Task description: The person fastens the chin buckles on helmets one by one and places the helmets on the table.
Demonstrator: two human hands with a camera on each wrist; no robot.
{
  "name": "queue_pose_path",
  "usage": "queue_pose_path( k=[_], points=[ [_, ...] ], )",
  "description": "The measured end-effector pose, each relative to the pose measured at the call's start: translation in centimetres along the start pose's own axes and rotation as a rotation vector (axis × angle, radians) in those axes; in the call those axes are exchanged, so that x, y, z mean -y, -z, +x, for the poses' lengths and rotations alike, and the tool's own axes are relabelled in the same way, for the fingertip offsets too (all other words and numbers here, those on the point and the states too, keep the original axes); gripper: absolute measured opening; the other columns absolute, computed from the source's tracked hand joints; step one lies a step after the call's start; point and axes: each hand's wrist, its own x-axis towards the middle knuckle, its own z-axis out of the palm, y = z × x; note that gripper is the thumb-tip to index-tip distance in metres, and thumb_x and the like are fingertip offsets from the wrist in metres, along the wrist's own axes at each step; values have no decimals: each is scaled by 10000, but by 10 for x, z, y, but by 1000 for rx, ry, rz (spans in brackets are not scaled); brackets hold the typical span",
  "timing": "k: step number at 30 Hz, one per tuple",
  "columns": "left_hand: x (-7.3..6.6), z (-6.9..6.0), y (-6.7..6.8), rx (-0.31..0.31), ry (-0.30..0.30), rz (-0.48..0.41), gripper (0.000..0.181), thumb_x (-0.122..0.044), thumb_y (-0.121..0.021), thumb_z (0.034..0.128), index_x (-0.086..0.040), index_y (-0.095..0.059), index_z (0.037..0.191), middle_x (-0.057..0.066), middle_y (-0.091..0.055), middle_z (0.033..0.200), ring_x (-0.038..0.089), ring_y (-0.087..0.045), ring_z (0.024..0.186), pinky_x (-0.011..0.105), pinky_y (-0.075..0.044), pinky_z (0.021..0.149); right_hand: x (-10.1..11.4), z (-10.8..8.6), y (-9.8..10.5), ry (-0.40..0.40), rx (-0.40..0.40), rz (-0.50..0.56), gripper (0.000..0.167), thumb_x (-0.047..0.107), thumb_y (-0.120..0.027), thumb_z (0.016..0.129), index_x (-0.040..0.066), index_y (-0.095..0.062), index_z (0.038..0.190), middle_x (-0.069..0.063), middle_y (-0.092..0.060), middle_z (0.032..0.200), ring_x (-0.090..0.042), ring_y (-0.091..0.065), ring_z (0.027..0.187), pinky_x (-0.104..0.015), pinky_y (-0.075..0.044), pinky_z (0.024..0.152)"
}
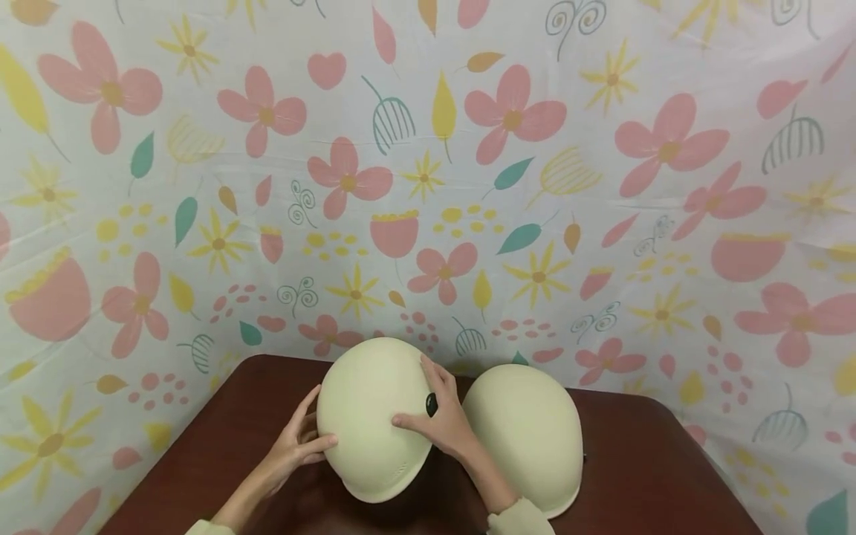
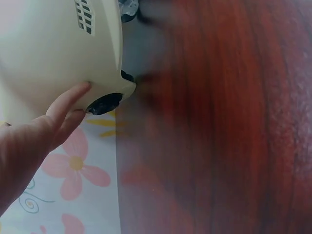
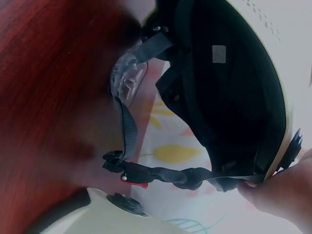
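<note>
Both hands hold a cream helmet tilted above the table, its smooth shell facing the head camera. My left hand grips its left side, thumb in front and other fingers partly hidden behind. On the right side, my right hand holds the shell with its thumb spread across the front, next to a black round fitting. The right wrist view shows the dark inner lining and a hanging black chin strap with a buckle. A slotted vent appears in the left wrist view.
A second cream helmet rests on the dark reddish-brown table, right of the held one and close to the right forearm. Behind the table's far edge hangs a white cloth printed with flowers and leaves.
</note>
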Motion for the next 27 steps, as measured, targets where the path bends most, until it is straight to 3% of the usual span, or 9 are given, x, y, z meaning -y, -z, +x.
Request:
queue_pose_path(
  k=[4, 10, 16, 20, 27],
  points=[
    [1, 1, -1, -56, 15, -6, 910, -193, -658, 906, -257, -53, 1583, 284, -202, 1564, 468, -452, 1320, 484, -543, 910, -5, -3, -5, -8, -14, -4, 990, 376, -822, 762, 255, -249, 1561, -232, -168, 1565, -467, -308, 1401, -648, -338, 1060],
    [4, 8, 3, -73, 23, -6, 847, -211, -643, 920, -225, -115, 1583, 262, -247, 1552, 437, -461, 1314, 483, -550, 887, -15, -3, -9, -40, -39, 40, 971, 350, -809, 779, 211, -252, 1562, -261, -124, 1578, -495, -231, 1435, -659, -316, 1078],
    [13, 15, 12, -175, 101, -60, 660, -277, -602, 952, -181, -312, 1537, 189, -357, 1514, 341, -500, 1279, 499, -560, 834, -23, -4, -10, -79, -18, 111, 973, 352, -778, 805, 174, -205, 1571, -231, -97, 1606, -482, -177, 1460, -676, -278, 1092],
    [16, 14, 10, -180, 114, -73, 674, -262, -621, 942, -179, -312, 1536, 194, -369, 1497, 318, -540, 1236, 495, -569, 817, -28, -5, -11, -108, 11, 139, 998, 359, -781, 804, 163, -177, 1574, -216, -119, 1604, -454, -199, 1455, -657, -292, 1095],
    [17, 14, 2, -186, 94, -2, 685, -232, -677, 909, -208, -350, 1511, 179, -396, 1456, 272, -581, 1170, 444, -575, 783, -42, -7, -14, -209, 21, 157, 1041, 417, -793, 783, 216, -152, 1579, -215, -112, 1606, -456, -207, 1450, -652, -289, 1095]
  ],
)
